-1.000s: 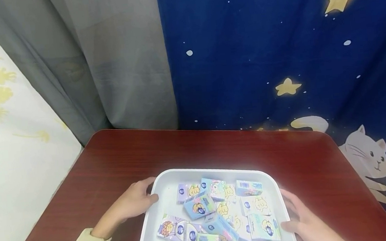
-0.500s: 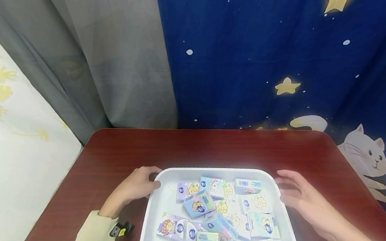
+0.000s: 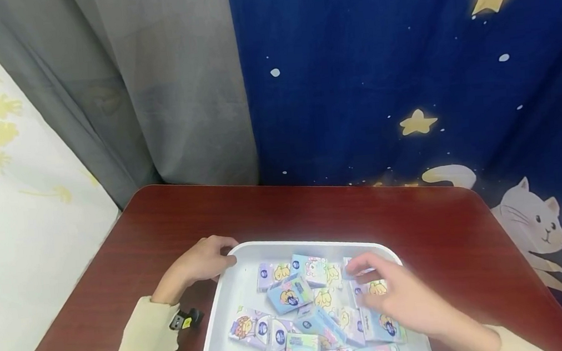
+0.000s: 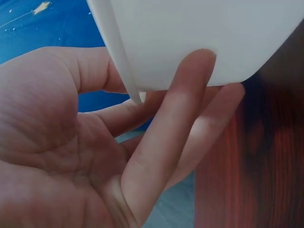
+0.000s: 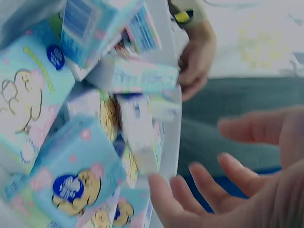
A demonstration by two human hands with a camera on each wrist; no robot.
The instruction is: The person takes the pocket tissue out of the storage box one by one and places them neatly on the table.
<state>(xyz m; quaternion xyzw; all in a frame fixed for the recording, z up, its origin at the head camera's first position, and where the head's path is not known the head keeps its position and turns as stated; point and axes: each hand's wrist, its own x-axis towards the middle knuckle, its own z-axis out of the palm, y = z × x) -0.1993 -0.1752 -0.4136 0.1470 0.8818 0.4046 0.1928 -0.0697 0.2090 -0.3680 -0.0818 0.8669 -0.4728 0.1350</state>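
A white plastic tray [image 3: 243, 290] holds several small pastel packs printed with cartoon bears, which look like pocket tissues. My left hand [image 3: 203, 260] grips the tray's far left corner, thumb over the rim. In the left wrist view its fingers [image 4: 156, 142] lie against the tray's outer wall [image 4: 180, 38] and under it. Over the right side of the packs hovers my right hand [image 3: 401, 293], fingers spread and slightly bent, holding nothing. It covers part of a pack [image 3: 387, 327] at the right. A blue pack [image 3: 289, 294] lies tilted on top of others near the middle.
The tray stands on a dark red wooden table [image 3: 175, 224] with rounded far corners. A grey curtain [image 3: 188, 94] and a blue starry curtain [image 3: 328, 82] hang behind it. A white patterned cloth [image 3: 26, 248] is at the left.
My right hand has left the tray's right rim and swung in over the packs. My left hand has slid along the rim to the far left corner.
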